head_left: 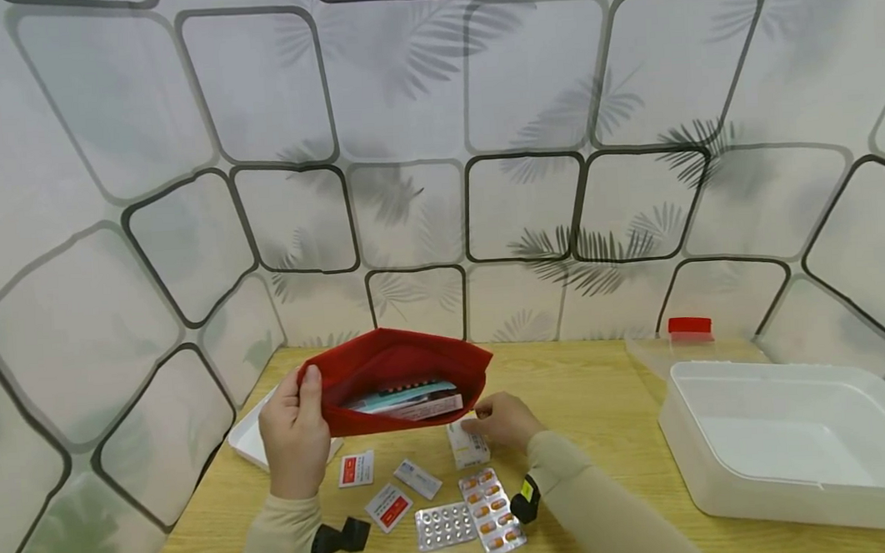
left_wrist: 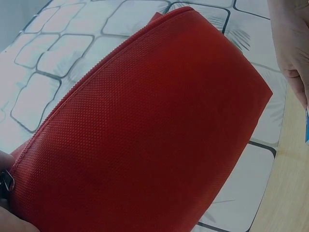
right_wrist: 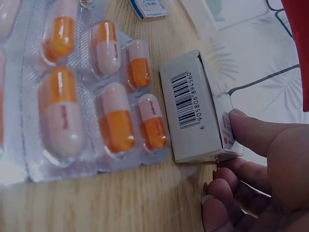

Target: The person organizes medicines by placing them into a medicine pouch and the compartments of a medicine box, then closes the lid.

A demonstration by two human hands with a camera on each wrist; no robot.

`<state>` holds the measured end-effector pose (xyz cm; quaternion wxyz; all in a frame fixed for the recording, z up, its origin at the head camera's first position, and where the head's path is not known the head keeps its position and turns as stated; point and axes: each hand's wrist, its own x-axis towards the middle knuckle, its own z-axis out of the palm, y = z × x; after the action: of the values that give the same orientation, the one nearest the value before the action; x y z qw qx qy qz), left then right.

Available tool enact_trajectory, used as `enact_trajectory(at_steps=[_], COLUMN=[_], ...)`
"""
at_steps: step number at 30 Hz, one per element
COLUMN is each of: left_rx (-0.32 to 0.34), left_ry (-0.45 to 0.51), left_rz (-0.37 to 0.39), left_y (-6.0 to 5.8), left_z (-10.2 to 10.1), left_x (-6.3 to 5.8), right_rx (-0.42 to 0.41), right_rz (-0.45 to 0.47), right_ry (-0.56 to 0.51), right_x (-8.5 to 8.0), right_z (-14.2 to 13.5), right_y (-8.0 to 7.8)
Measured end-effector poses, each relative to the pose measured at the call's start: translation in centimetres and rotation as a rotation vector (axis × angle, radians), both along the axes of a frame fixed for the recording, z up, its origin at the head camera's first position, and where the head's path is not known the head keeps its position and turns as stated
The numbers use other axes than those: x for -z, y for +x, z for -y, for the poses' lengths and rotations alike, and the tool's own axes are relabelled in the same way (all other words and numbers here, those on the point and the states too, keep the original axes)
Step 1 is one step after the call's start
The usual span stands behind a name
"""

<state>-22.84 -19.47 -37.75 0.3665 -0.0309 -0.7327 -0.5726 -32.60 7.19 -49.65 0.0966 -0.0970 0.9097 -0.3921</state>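
Observation:
My left hand (head_left: 295,434) grips one end of a red zip pouch (head_left: 401,345), held up over the table with its mouth gaping. Boxes and packs (head_left: 411,401) lie inside it. In the left wrist view the zipped edge and outer face of the pouch (left_wrist: 140,125) fill the middle, and a thumb shows by the zip pull. Lower right of the pouch, my right hand (head_left: 506,423) has thumb and forefinger on a small white medicine box (head_left: 468,446). The right wrist view shows the barcoded end of this box (right_wrist: 188,106) on the wood, pinched at its far end by the hand (right_wrist: 260,169).
On the table lie an orange-and-white capsule blister pack (head_left: 492,514), a silver tablet blister (head_left: 445,526) and several small sachets (head_left: 389,507). A white tray (head_left: 250,437) sits behind my left hand. At right stands a white plastic bin (head_left: 792,492), with a clear lid with a red clip (head_left: 689,325) behind it.

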Motion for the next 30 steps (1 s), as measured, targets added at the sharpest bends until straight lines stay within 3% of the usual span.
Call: enact_trajectory(at_steps=[11, 19, 25, 30], left_rx=[-0.005, -0.008, -0.023, -0.028], left_ry=[-0.001, 0.004, -0.009, -0.021], left_rz=[-0.007, -0.01, -0.003, 0.003], left_y=[0.1, 0.2, -0.1, -0.2], left_z=[0.1, 0.1, 0.3, 0.1], left_x=[0.0, 0.0, 0.2, 0.2], right_rx=[0.016, 0.054, 0.128, 0.165], right_rz=[-0.009, 0.057, 0.108, 0.102], right_ry=[0.011, -0.008, -0.001, 0.077], right_x=[-0.6, 0.2, -0.7, -1.5], right_z=[-0.2, -3.3, -4.8, -4.4], right_y=[0.5, -0.8, -0.9, -0.4])
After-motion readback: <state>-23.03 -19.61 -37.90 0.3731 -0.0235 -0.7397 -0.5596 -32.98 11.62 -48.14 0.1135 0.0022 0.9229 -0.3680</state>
